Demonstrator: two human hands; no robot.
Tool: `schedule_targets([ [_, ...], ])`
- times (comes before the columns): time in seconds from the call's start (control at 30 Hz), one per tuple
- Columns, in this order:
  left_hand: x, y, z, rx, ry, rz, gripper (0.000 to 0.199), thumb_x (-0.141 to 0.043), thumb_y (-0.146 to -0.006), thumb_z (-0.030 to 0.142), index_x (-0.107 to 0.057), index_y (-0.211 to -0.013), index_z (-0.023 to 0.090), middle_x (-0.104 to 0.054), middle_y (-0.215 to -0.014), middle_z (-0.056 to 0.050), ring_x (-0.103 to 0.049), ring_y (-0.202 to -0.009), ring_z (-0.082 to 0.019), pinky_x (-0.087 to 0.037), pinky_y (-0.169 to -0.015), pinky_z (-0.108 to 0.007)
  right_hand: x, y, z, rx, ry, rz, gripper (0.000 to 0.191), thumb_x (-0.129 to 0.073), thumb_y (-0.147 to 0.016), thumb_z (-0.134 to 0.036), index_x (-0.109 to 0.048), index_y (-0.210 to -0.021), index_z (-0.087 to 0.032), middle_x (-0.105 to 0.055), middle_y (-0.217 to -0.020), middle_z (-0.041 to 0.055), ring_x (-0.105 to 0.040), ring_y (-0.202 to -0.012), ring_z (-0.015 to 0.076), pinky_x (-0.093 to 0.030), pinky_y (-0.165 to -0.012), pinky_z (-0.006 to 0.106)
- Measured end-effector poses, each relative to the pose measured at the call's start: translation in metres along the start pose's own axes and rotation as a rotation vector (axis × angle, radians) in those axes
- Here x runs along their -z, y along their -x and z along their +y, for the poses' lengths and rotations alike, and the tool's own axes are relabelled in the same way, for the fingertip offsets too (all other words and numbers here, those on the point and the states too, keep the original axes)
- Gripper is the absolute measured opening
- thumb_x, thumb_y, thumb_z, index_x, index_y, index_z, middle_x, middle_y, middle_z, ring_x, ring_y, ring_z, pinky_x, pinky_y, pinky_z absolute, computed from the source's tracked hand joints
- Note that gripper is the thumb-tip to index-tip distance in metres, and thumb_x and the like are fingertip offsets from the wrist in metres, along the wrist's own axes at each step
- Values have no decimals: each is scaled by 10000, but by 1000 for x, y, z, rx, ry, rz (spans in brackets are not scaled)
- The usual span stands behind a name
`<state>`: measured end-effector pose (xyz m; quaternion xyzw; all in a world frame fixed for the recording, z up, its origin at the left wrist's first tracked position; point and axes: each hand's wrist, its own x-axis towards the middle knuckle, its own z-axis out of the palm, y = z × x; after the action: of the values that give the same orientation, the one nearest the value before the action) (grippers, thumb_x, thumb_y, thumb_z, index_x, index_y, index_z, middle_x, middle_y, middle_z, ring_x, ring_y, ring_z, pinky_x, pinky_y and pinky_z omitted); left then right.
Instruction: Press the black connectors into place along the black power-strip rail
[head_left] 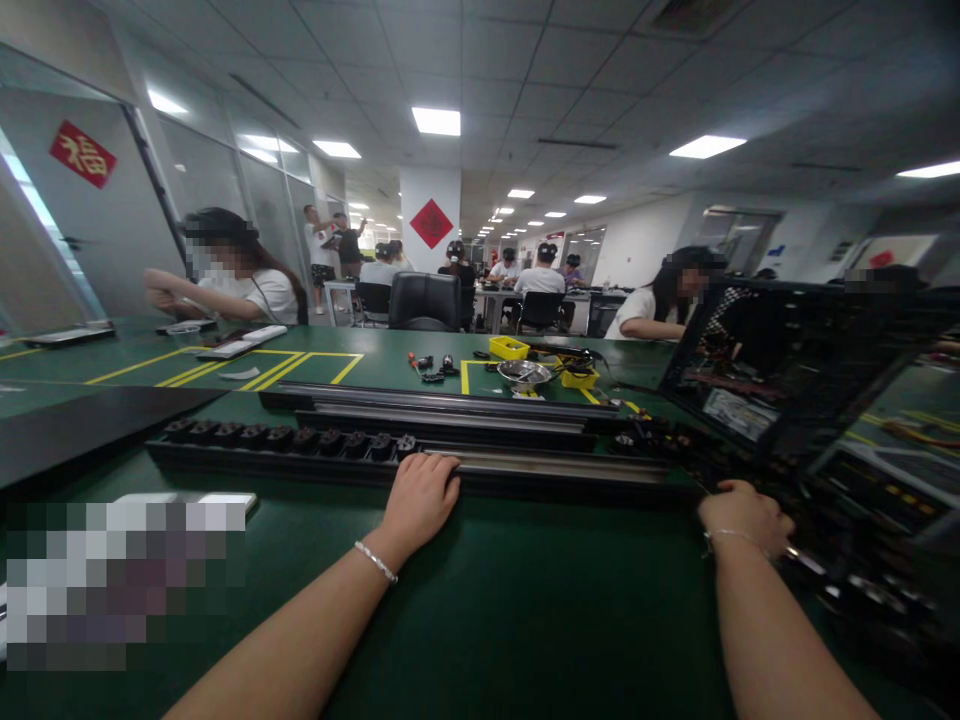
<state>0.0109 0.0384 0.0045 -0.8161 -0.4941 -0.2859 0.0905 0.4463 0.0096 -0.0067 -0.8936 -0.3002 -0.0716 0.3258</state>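
A long black rail [555, 480] lies across the green table, its left half filled with a row of several round black parts [279, 440]. My left hand [424, 495] grips the near edge of this rail, fingers curled over it, just beside the last round part [406, 446]. Past the rail's right end, my right hand [742, 515] is closed, with its fingers bent toward a pile of dark small parts. What it holds, if anything, is hidden. Two more long black rails [450, 425] lie just behind the first one.
At the right stands an open black computer case [750, 370], with loose black parts [877, 590] below it. Farther back are a metal bowl [523, 374], a yellow tray [508, 348] and small tools [435, 367]. A blurred-out item lies at left. Other people sit around.
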Motion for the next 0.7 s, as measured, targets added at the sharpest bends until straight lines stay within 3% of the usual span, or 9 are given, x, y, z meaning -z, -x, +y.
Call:
schedule_targets([
  [0.1, -1, 0, -1, 0, -7, 6, 231, -439, -875, 261, -596, -1041, 232, -662, -998, -38, -567, -928, -204, -379, -906, -388, 5, 8, -5, -70, 52, 24, 377, -548, -646, -243, -663, -1003, -199, -502, -1178, 224, -393, -1153, 421, -390, -803, 571],
  [0.23, -2, 0, -1, -1, -10, 26, 233, -453, -871, 261, -589, -1057, 231, -655, -1010, -45, -567, -949, -209, -385, -918, -389, 10, 12, -8, -50, 37, 48, 363, -529, -654, -235, -680, -981, -190, -511, -1205, 187, -408, -1148, 387, -404, -849, 509],
  [0.3, -3, 0, -1, 1, -10, 31, 237, -459, -868, 257, -585, -1067, 229, -646, -1028, -50, -562, -969, -210, -389, -929, -388, 11, 12, -11, -13, -12, 126, 352, -495, -675, -222, -674, -977, -192, -547, -1171, 152, -428, -1141, 348, -406, -879, 457],
  [0.43, -3, -1, -1, 1, 0, 55, 234, -485, -856, 249, -593, -1061, 222, -620, -1071, -56, -533, -1042, -217, -400, -952, -377, 12, 20, -35, 302, -58, 314, 370, -397, -745, -173, -648, -1010, -112, -610, -1069, 137, -494, -1095, 252, -331, -1013, 368],
  [0.6, -1, -1, -2, 17, -57, 143, 262, -507, -847, 294, -605, -1080, 225, -546, -1258, -76, -392, -1261, -265, -314, -1061, -437, 1, 57, -83, 696, -14, 197, 448, -358, -832, -270, -563, -1195, -103, -508, -1308, 131, -346, -1282, 245, -270, -1063, 409],
  [0.7, -2, 0, -5, 88, -126, 193, 358, -484, -859, 388, -584, -1157, 216, -427, -1399, -105, -259, -1355, -318, -222, -1098, -524, -7, 78, -99, 744, 68, 76, 495, -350, -863, -352, -501, -1287, -146, -415, -1417, 100, -271, -1336, 263, -230, -1071, 487],
])
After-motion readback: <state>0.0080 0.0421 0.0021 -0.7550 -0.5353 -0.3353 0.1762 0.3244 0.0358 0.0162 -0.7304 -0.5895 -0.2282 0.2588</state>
